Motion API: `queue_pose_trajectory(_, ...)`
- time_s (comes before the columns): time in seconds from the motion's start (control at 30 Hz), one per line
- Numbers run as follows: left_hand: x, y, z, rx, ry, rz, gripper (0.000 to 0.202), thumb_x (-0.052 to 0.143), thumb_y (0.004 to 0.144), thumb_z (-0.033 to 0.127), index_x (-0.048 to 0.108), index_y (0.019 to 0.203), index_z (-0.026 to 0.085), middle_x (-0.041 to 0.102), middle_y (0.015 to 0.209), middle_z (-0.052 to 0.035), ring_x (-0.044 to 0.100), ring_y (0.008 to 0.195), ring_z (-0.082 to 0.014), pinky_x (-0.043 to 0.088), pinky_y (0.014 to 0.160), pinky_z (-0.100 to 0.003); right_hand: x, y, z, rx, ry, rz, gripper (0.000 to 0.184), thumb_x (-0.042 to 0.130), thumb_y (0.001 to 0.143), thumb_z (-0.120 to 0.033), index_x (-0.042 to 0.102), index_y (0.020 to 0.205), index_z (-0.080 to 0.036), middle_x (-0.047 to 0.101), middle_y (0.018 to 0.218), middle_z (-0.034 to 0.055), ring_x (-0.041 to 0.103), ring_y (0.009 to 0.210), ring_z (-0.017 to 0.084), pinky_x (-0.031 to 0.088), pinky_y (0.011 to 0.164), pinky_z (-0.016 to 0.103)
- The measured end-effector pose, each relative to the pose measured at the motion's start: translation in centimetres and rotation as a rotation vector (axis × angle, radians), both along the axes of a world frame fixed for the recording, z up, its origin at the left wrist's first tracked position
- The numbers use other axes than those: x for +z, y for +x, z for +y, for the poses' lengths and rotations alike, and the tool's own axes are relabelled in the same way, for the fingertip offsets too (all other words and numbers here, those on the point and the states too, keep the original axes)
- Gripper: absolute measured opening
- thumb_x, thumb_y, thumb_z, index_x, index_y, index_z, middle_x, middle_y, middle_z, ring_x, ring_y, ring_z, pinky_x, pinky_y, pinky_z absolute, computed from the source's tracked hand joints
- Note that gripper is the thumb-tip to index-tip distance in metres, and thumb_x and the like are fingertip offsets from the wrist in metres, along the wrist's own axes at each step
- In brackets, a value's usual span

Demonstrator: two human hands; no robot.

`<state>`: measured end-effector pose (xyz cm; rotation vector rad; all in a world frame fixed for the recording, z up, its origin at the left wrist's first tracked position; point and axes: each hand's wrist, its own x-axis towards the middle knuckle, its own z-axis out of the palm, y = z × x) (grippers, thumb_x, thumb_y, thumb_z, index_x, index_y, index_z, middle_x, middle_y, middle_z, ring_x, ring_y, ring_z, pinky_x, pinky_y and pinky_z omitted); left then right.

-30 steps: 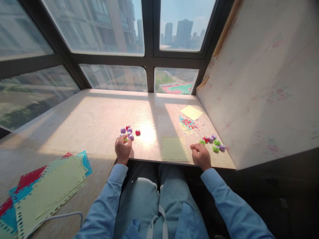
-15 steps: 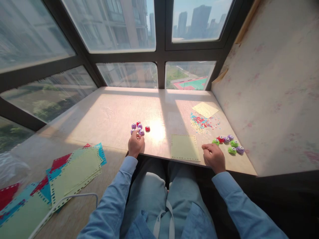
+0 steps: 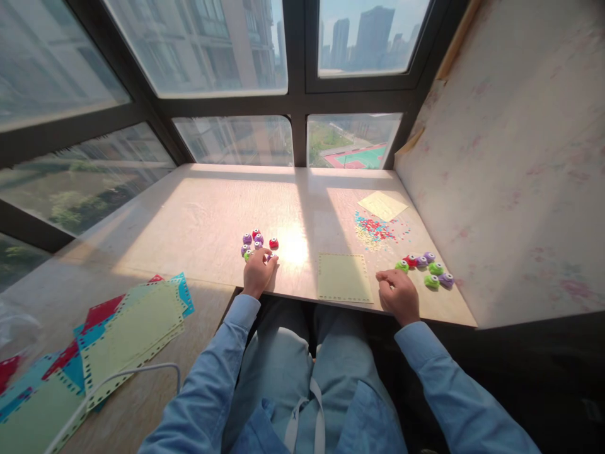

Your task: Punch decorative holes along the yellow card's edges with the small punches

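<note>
My left hand (image 3: 258, 272) reaches into a cluster of small craft paper punches, and its thumb and forefinger close around a purple paper punch (image 3: 270, 256). Close by are a red paper punch (image 3: 273, 243) and several purple ones, with a green paper punch (image 3: 246, 255) partly behind the fingers. My right hand (image 3: 397, 294) rests with curled fingers near the table's front edge; nothing shows in it. It lies just right of a pale yellow sheet (image 3: 344, 277) with punched holes along its edges. Beyond it sits a second group of paper punches, including a green one (image 3: 432, 281).
Tiny paper bits (image 3: 375, 230) lie scattered near a yellow paper piece (image 3: 382, 205). Punched coloured sheets (image 3: 132, 328) overlap on the left, crossed by a white cable (image 3: 137, 367). A papered wall (image 3: 515, 170) bounds the right; windows stand behind.
My left hand has shifted within the cluster to the purple punch at its front right, uncovering a green one. My right hand stays curled in place. The view has shifted slightly.
</note>
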<state>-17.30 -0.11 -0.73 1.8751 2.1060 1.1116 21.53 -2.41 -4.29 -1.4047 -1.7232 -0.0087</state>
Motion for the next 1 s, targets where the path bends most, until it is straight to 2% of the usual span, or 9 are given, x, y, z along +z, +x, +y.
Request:
queue_pose_trajectory(0.13,0.3,1.9,-0.9,-0.137,0.028,0.002,0.011,0.066,0.083,0.031,0.064,0.085,0.02,0.063,0.088,-0.0068,0.06,0.082,-0.0221,0.05,0.08,-0.037,0.0,0.1,0.0,0.007,-0.005,-0.008,0.019,0.051,0.078,-0.013,0.068,0.077,-0.021,0.07,0.079,0.0046,0.064,0.077,0.023,0.051,0.076,0.036)
queue_pose_trajectory(0.2,0.5,3.2,-1.5,-0.221,0.008,0.0,0.009,0.067,0.083,0.027,0.063,0.083,0.02,0.065,0.089,-0.0074,0.061,0.088,-0.024,0.05,0.083,-0.038,0.0,0.1,0.0,0.006,-0.005,-0.013,0.019,0.051,0.078,-0.013,0.068,0.077,-0.021,0.07,0.079,0.0045,0.064,0.078,0.023,0.051,0.076,0.036)
queue_pose_trajectory(0.4,1.2,6.7,-2.8,-0.398,-0.118,-0.039,0.011,0.071,0.082,0.027,0.062,0.081,0.021,0.067,0.083,-0.004,0.063,0.081,-0.022,0.05,0.076,-0.037,-0.1,0.0,0.0,0.005,0.0,-0.01,0.021,0.05,0.077,-0.012,0.068,0.078,-0.021,0.069,0.079,0.0048,0.063,0.077,0.023,0.05,0.076,0.036)
queue_pose_trajectory(0.5,1.2,7.3,-3.1,-0.447,-0.141,-0.083,0.015,0.073,0.082,0.032,0.064,0.083,0.02,0.066,0.08,-0.0035,0.063,0.077,-0.0208,0.052,0.073,-0.036,0.0,0.0,0.0,0.008,0.005,-0.011,0.021,0.049,0.078,-0.012,0.068,0.077,-0.021,0.069,0.078,0.0047,0.063,0.077,0.023,0.05,0.075,0.036)
queue_pose_trajectory(0.57,1.2,7.1,-3.1,-0.482,-0.127,-0.138,0.022,0.074,0.082,0.039,0.067,0.09,0.019,0.067,0.086,-0.0052,0.064,0.079,-0.0209,0.053,0.074,-0.037,0.0,-0.1,0.0,0.007,0.005,-0.013,0.02,0.049,0.078,-0.012,0.067,0.077,-0.021,0.069,0.077,0.0046,0.062,0.076,0.023,0.049,0.074,0.036)
queue_pose_trajectory(0.63,1.2,6.5,-2.6,-0.496,-0.096,-0.202,0.027,0.069,0.086,0.043,0.069,0.097,0.019,0.07,0.096,-0.0081,0.065,0.086,-0.0217,0.055,0.078,-0.037,0.1,-0.1,-0.1,0.004,0.004,-0.01,0.02,0.049,0.078,-0.012,0.067,0.076,-0.021,0.068,0.077,0.0045,0.062,0.076,0.022,0.049,0.074,0.036)
queue_pose_trajectory(0.73,1.1,5.4,-0.9,-0.444,-0.099,-0.299,0.026,0.054,0.094,0.041,0.071,0.099,0.021,0.072,0.104,-0.0098,0.066,0.093,-0.0222,0.055,0.079,-0.037,0.3,-0.2,-0.1,0.002,-0.004,-0.01,0.02,0.049,0.079,-0.012,0.066,0.076,-0.021,0.068,0.078,0.0046,0.062,0.076,0.022,0.049,0.074,0.036)
queue_pose_trajectory(0.83,1.0,4.7,1.5,-0.416,-0.159,-0.324,0.027,0.062,0.087,0.042,0.071,0.099,0.02,0.073,0.098,-0.0087,0.067,0.087,-0.0219,0.055,0.078,-0.037,0.4,-0.2,-0.2,0.004,-0.013,-0.008,0.02,0.049,0.079,-0.012,0.066,0.076,-0.021,0.068,0.078,0.0047,0.061,0.076,0.022,0.049,0.074,0.036)
queue_pose_trajectory(1.0,1.3,5.4,4.2,-0.601,-0.279,-0.021,0.041,0.08,0.07,0.049,0.074,0.097,0.02,0.069,0.086,-0.0059,0.064,0.084,-0.024,0.051,0.077,-0.037,0.4,-0.2,-0.2,0.006,-0.014,0.001,0.02,0.049,0.079,-0.012,0.067,0.077,-0.021,0.068,0.078,0.0048,0.062,0.076,0.022,0.049,0.074,0.036)
